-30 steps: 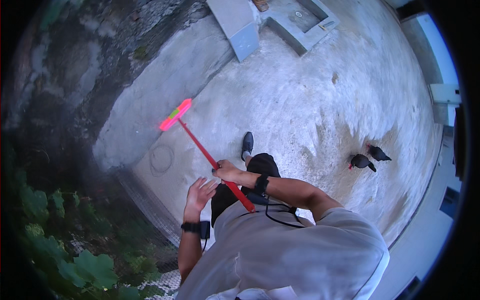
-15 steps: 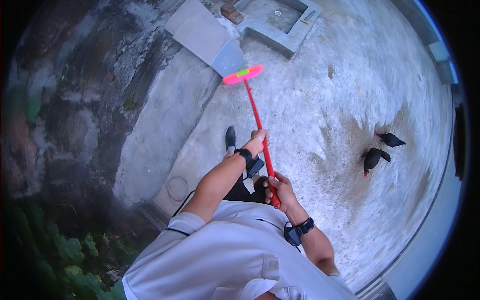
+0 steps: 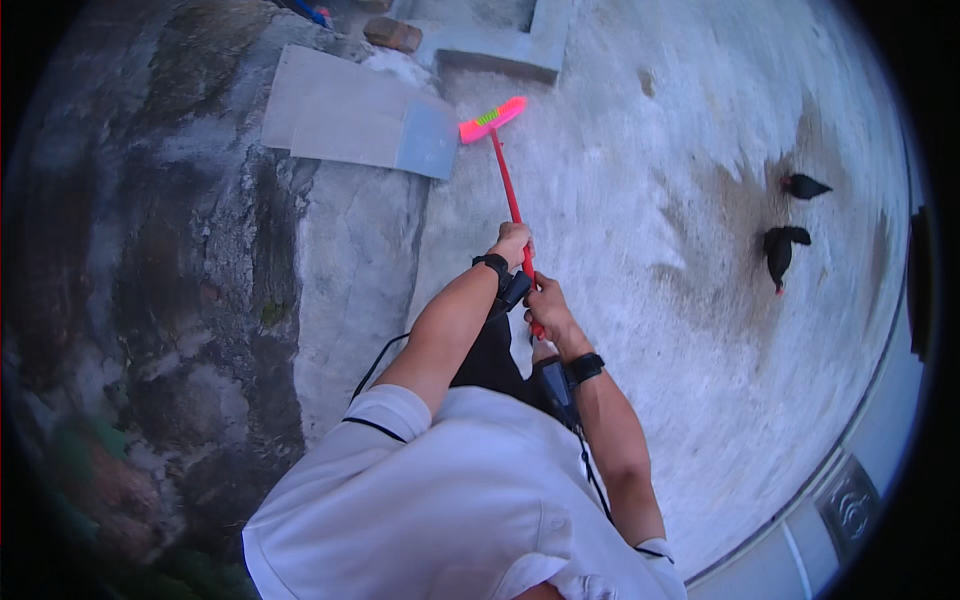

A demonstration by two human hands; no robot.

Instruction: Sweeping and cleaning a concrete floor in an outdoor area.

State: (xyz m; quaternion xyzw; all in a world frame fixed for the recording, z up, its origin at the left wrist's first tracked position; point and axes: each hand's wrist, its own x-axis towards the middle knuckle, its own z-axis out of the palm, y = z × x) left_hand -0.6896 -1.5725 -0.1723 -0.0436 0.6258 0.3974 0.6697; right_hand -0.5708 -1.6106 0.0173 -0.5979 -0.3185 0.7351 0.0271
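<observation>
A broom (image 3: 507, 176) with a red stick and a pink head with yellow-green bristles reaches away from me over the concrete. My left hand (image 3: 514, 243) is closed around the middle of the stick. Lower down, my right hand (image 3: 549, 308) grips the stick close to its end. The pink broom head (image 3: 493, 119) lies at the floor beside the bluish end of a flat grey board (image 3: 345, 108). Whether the bristles touch the floor I cannot tell.
Two black birds (image 3: 780, 255) with red on their heads stand on the concrete floor (image 3: 690, 400) at the right. A low concrete basin (image 3: 500, 55) and a brick (image 3: 393, 34) are at the far side. Rough dark ground (image 3: 190, 300) runs along the left, with a wall at the far right.
My hands have moved forward with the broom, and its head has shifted slightly farther away. The view has turned, so the board and basin appear farther left and the birds farther right.
</observation>
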